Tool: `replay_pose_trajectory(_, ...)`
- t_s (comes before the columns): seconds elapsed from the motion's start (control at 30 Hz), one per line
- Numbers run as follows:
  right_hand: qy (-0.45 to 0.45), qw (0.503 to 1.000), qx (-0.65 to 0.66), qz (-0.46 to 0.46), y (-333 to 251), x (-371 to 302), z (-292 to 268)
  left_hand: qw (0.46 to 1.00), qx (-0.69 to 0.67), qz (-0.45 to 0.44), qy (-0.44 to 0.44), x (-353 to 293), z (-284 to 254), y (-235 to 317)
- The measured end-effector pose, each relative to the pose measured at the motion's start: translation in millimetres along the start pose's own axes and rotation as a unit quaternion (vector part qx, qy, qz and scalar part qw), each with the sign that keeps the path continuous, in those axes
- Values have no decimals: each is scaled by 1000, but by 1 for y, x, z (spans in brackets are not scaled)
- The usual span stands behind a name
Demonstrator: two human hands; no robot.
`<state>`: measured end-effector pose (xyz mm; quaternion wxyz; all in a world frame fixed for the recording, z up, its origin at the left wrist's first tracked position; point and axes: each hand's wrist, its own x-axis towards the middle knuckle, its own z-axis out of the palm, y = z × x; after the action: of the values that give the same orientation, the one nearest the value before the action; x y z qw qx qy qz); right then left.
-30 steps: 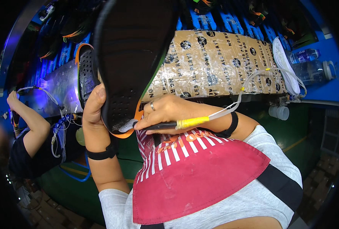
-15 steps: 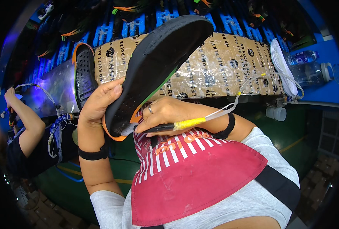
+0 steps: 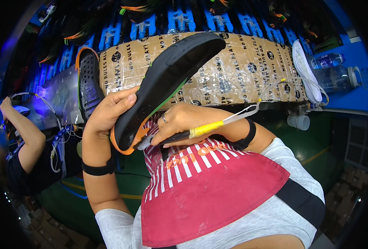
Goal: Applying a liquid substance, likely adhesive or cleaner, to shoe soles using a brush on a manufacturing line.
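Note:
Tilted up in front of me is a black shoe sole (image 3: 161,85) with a green edge and an orange heel rim. My left hand (image 3: 111,108) grips its side near the heel, thumb on the near face. In my right hand (image 3: 184,123) is a glue brush (image 3: 175,138) with a black handle and yellow tape, fed by thin clear tubes (image 3: 244,118). Its pale bristles touch the orange rim at the heel end. Fingers of the right hand wrap round the handle, close to my red apron (image 3: 213,195).
A cardboard-covered work surface (image 3: 250,70) lies beyond the sole. Another black sole (image 3: 89,81) stands at its left, a white sole (image 3: 305,72) at its right by clear bottles (image 3: 335,79). Blue racks (image 3: 180,20) run behind. At far left, a co-worker's arm (image 3: 24,130) shows.
The sole has tipped, its toe end dropping lower and its heel shifting slightly left. The brush tip has moved a little along the orange heel rim. The co-worker's arm has shifted left.

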<state>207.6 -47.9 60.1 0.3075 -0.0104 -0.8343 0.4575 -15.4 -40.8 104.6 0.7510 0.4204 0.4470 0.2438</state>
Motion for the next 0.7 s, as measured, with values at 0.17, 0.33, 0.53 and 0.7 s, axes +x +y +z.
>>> replay_pose_trajectory(0.17,68,996,-35,35,0,2,6,1000,1,-16,-12,1,0,2)
replay_pose_trajectory(0.33,3,998,-55,13,1,1,5,999,30,-17,-7,2,2,0)
replay_pose_trajectory(0.53,53,998,-27,27,-2,0,2,998,44,-44,10,1,1,1)
replay_pose_trajectory(0.7,16,999,-39,-8,1,1,2,1000,8,-17,6,1,-2,-6)
